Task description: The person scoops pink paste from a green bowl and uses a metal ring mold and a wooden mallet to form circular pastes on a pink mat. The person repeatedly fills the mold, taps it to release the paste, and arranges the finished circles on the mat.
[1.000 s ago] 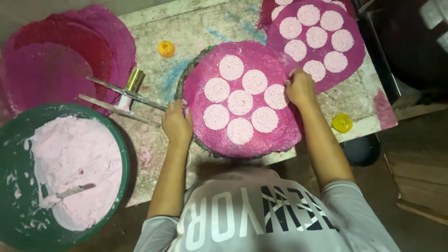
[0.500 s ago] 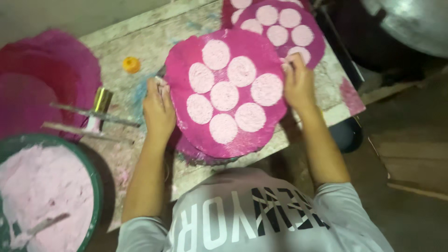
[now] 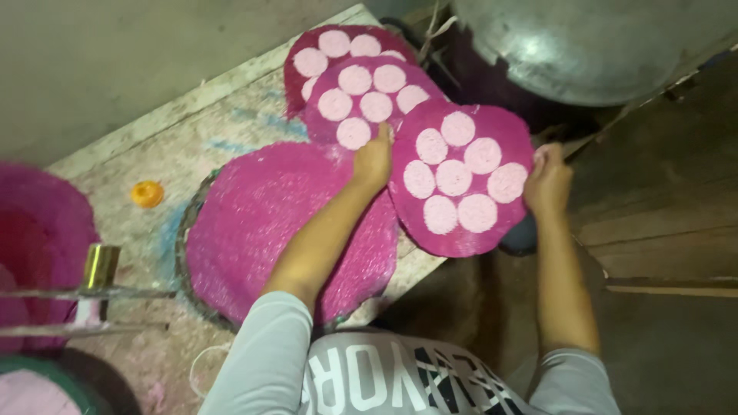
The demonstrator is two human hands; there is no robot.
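A round magenta mat [image 3: 461, 180] carrying several pale pink discs is held in the air off the table's right edge. My left hand [image 3: 373, 157] grips its left rim and my right hand [image 3: 547, 178] grips its right rim. Beneath my left arm a bare magenta mat [image 3: 261, 223] lies on a round tray. Two more magenta mats [image 3: 361, 92] with pink discs lie overlapping at the table's far right corner, just beyond the held mat.
A small orange cap [image 3: 146, 194] lies on the stained table [image 3: 192, 131]. A brass tube on metal rods [image 3: 98, 269] sits at the left, beside a stack of magenta mats [image 3: 38, 230]. A large metal vessel [image 3: 592, 42] stands at top right.
Both hands have lifted the disc-covered mat off the round tray and carried it to the right, past the table's edge. A bare magenta mat now shows where it lay.
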